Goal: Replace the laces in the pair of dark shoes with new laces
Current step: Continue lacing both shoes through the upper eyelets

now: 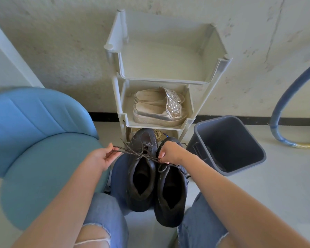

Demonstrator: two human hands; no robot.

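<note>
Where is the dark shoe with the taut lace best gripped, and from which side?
Pinch the shoe by its heel rim from above, on the near side: its mouth gapes upward, heel toward the person; left hand and right hand hold the lace over its front.

Two shoes sit side by side straight ahead of you, L shoe (141, 178) touching R shoe (171, 192), toes away from you. Your L hand (104, 156) is left of the L shoe and your R hand (170, 152) over the R shoe's front. Each pinches the lace (132, 153), which runs btwn them across the L shoe. The rack (220, 67) stands just behind the shoes, against the wall (61, 51), w/ slippers (157, 108) on its middle shelf. The bin (229, 145) is right of the rack, the chair (39, 140) at your left, the hose (283, 108) far right.
</note>
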